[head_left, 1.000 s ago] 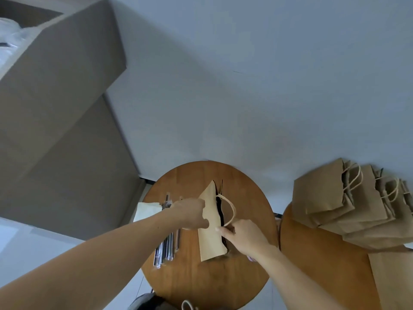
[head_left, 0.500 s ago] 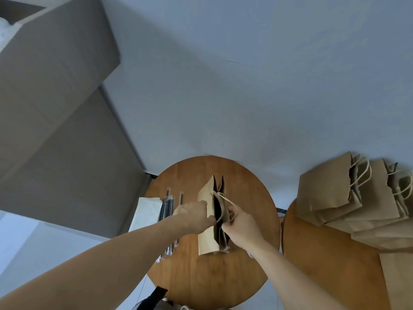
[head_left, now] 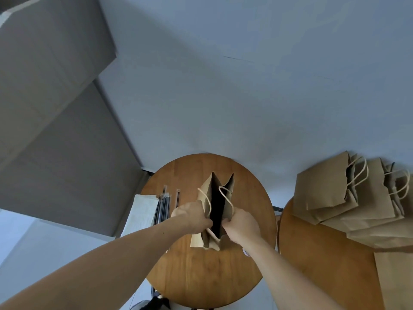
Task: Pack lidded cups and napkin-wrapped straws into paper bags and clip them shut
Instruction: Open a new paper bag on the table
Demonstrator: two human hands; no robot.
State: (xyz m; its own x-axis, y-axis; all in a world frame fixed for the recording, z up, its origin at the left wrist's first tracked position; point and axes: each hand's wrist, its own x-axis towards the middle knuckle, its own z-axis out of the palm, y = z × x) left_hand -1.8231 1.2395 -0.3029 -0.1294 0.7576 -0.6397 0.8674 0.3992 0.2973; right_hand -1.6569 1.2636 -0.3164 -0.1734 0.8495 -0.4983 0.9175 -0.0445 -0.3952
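Paper bag (head_left: 206,186) stands at the middle of the table (head_left: 201,276), its open mouth a slot running toward the far edge. The left hand (head_left: 192,217) pinches its left wall and the right hand (head_left: 241,224) its right wall, fingers curled. The straws (head_left: 164,204) at the left edge lie nearer the left hand.

A brown paper bag (head_left: 206,189) stands upright on a round wooden table (head_left: 201,276), mouth spread wide, twine handles loose. Wrapped straws (head_left: 164,206) and white napkins (head_left: 139,213) lie to its left, with flat bags (head_left: 324,189) stacked well to its right.

Unreadably dark interior of paper bag (head_left: 207,189)
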